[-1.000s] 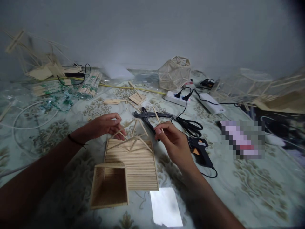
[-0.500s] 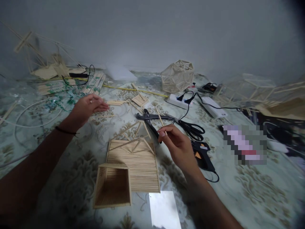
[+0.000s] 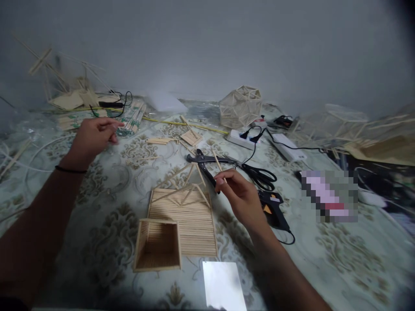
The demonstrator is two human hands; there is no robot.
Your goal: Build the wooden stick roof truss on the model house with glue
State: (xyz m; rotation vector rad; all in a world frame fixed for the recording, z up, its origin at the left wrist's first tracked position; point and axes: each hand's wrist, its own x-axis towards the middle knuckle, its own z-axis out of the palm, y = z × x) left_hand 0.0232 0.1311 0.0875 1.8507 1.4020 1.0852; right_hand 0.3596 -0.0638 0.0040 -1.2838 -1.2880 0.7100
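My left hand (image 3: 94,137) hovers at the left, close to the plastic packets of sticks (image 3: 132,119). Its index finger points out, the others are loosely bent, and nothing shows in them. Between thumb and fingers of my right hand (image 3: 240,194) a thin wooden stick (image 3: 216,159) is pinched, slanting up to the left. Black-handled cutters (image 3: 207,172) lie just behind that hand. In front of me rests a stick-built base (image 3: 194,235) with an open box (image 3: 158,246) at its near left corner and a triangular stick frame (image 3: 189,190) at its far end.
A black glue gun (image 3: 274,209) and scissors (image 3: 261,175) lie right of my right hand. Farther back are a power strip (image 3: 241,138), a stick polyhedron (image 3: 241,108) and short sticks (image 3: 158,141). A white sheet (image 3: 223,285) is near me; a blurred-out object (image 3: 327,194) lies right.
My left hand has moved left and slightly back, away from the loose sticks, and its fingers are more bent. My right hand keeps the stick in nearly the same place.
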